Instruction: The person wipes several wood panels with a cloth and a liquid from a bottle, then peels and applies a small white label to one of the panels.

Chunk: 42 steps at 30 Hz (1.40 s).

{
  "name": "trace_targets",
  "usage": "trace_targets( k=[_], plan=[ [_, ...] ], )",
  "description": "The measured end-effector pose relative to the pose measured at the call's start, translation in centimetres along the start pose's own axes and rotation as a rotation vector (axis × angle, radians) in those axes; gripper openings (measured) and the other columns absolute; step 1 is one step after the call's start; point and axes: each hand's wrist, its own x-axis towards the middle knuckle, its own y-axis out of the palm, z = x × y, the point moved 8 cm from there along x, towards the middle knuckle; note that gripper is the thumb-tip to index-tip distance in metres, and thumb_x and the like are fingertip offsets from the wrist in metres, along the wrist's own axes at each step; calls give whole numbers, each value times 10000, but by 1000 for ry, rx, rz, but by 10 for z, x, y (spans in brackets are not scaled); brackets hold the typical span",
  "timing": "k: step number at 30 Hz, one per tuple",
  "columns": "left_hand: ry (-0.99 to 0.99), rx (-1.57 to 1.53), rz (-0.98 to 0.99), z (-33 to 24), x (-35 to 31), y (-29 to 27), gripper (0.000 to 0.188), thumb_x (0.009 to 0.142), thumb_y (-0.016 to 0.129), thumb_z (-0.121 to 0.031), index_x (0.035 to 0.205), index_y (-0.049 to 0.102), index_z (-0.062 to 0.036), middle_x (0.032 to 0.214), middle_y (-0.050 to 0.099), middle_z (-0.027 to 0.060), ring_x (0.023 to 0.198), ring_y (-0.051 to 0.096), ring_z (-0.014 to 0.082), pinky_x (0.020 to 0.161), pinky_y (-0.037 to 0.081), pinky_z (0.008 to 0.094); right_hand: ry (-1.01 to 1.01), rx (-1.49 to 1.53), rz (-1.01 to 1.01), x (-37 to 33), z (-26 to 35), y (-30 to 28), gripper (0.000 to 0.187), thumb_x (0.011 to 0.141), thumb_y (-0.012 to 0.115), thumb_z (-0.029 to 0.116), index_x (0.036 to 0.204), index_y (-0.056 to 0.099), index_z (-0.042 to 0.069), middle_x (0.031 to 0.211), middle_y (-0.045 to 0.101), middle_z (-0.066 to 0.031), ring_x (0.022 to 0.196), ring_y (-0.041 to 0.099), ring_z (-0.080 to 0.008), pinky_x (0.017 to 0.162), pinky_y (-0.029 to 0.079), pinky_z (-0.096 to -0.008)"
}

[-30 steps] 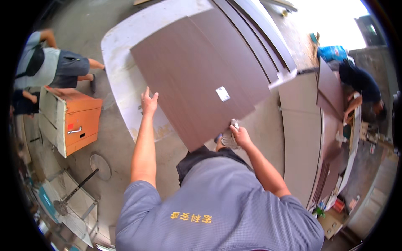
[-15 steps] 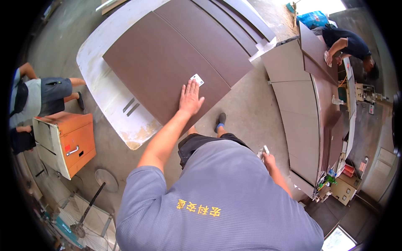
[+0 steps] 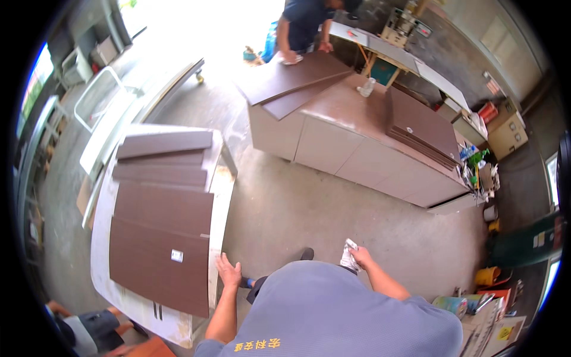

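Observation:
My left hand (image 3: pixel 228 271) is off the panels, fingers spread and holding nothing, beside the right edge of the white table (image 3: pixel 221 208). On that table lies a large brown panel (image 3: pixel 156 276) with a small white label (image 3: pixel 177 256) on it. Beyond it are another brown panel (image 3: pixel 163 208) and narrower brown strips (image 3: pixel 163 144). Down at my right side, my right hand (image 3: pixel 361 257) grips a crumpled white cloth (image 3: pixel 348 254).
Ahead, a long grey cabinet bench (image 3: pixel 330 146) carries stacked brown panels (image 3: pixel 425 122) and a clear bottle (image 3: pixel 367 87). A co-worker (image 3: pixel 306 27) leans over brown panels at its far end. Another person (image 3: pixel 89 333) is at lower left. Tins (image 3: pixel 455 305) stand at lower right.
My left hand has lifted off the labelled panel and moved to the table's edge. My view has turned right, toward the cabinet bench. The cloth stays in my right hand.

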Motion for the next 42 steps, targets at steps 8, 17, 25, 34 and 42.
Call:
trace_targets(
  k=[8,17,25,34,42],
  plan=[
    [267,-774,706,-384,4,68,573,1063,647,-294,1517,492,20,1438,624,173,1336,590,249,1105,488,399,-101,1268,601,-50,295,-63,481,1107,496,347,1451,576,20,1366,693,-122,1260,672,-284,1121,520,-476],
    [456,-1042,895,-668,21,95,234,972,738,-31,1205,736,-7,1102,741,-3,1020,661,83,935,533,271,-378,1287,566,-18,375,-238,579,1056,611,398,1496,529,31,1407,654,-109,1298,634,-281,1144,475,-429],
    [483,-987,1014,-869,57,177,223,1028,681,-159,1166,688,17,1046,730,19,976,647,114,899,527,283,-349,1203,498,70,359,-386,584,1070,502,394,1520,502,22,1451,630,-141,1338,597,-306,1165,437,-498],
    [837,-586,979,-1033,67,243,179,961,718,-121,1091,680,-4,896,676,43,847,592,107,803,512,296,-480,1537,197,113,397,-513,603,1083,543,328,1618,384,100,1555,521,-115,1406,536,-270,1157,445,-467],
    [807,-441,1073,-1118,34,337,253,970,705,-111,1186,654,12,1059,708,40,924,630,118,820,535,307,-222,1007,-84,197,323,-611,332,1044,627,177,1301,656,-32,1115,757,-88,973,742,-221,865,587,-371]
  ],
)
